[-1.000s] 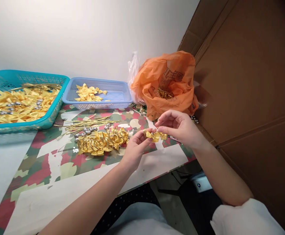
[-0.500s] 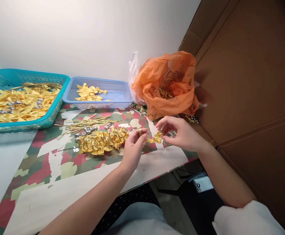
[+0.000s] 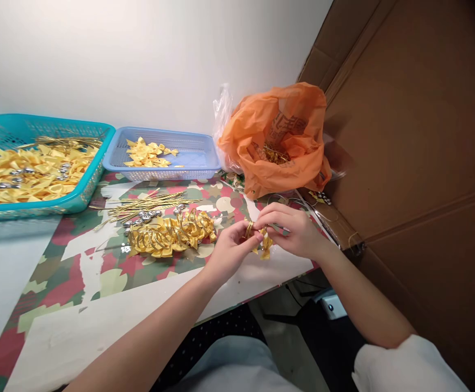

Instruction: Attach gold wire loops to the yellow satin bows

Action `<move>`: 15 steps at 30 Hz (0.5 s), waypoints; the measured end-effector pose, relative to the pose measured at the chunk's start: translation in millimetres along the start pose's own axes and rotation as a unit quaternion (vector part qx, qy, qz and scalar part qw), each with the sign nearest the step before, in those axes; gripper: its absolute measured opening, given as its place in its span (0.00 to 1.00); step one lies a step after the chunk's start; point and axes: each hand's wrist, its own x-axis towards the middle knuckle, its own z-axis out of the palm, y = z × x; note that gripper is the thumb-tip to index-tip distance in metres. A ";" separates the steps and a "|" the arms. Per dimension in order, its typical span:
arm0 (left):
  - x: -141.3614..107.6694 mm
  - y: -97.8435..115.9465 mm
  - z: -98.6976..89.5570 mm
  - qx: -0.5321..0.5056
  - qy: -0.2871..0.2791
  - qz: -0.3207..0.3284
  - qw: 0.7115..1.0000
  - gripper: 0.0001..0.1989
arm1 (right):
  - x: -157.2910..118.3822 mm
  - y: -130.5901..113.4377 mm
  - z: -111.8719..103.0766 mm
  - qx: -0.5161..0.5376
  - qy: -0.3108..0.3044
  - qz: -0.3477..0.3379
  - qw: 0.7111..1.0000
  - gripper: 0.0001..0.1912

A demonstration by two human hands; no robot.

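1. Pinching a small gold wire coil (image 3: 249, 229), the left hand (image 3: 229, 246) has its thumb and fingertips closed around it.
2. The right hand (image 3: 296, 233) meets it from three o'clock, fingertips together at the same piece; its exact grip is partly hidden.
3. The yellow ribbon bow (image 3: 266, 245) hangs at the right fingertips — above the camouflage-patterned table cover (image 3: 112, 280).
4. At nine o'clock from the hands lies a heap of yellow bows with gold coils (image 3: 167, 234); silver beads (image 3: 142, 219) and straight gold wires (image 3: 151, 202) sit just beyond.
5. The light-blue basket (image 3: 188, 173) stands at ten o'clock, holding yellow bows; farther left is the teal basket (image 3: 68, 206) — bows, wires and silver beads inside.
6. Near twelve o'clock, the open orange plastic bag (image 3: 257, 122) holds gold pieces.
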 end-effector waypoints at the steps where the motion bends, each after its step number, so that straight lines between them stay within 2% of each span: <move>1: 0.7 0.9 -0.7 -0.022 -0.004 -0.012 1.000 0.13 | -0.5 0.7 1.5 -0.003 0.022 0.005 1.000 0.12; 5: 3.3 5.9 -3.1 -0.172 -0.016 -0.061 0.983 0.13 | -4.5 2.0 8.6 -0.001 0.115 0.046 0.992 0.09; 8: 3.3 10.4 -3.0 -0.268 -0.037 -0.070 0.960 0.13 | -8.0 0.6 16.2 0.043 0.213 0.098 0.971 0.06; 12: 0.6 14.4 -1.2 -0.278 -0.062 -0.056 0.957 0.10 | -9.9 -2.1 26.3 0.121 0.347 0.165 0.916 0.04; 13: -0.1 14.5 -0.8 -0.267 -0.066 -0.051 0.960 0.09 | -10.4 -2.2 28.2 0.150 0.366 0.177 0.901 0.06; 15: -1.0 13.7 -0.5 -0.240 -0.072 -0.044 0.967 0.08 | -12.6 -1.7 31.1 0.222 0.366 0.207 0.880 0.09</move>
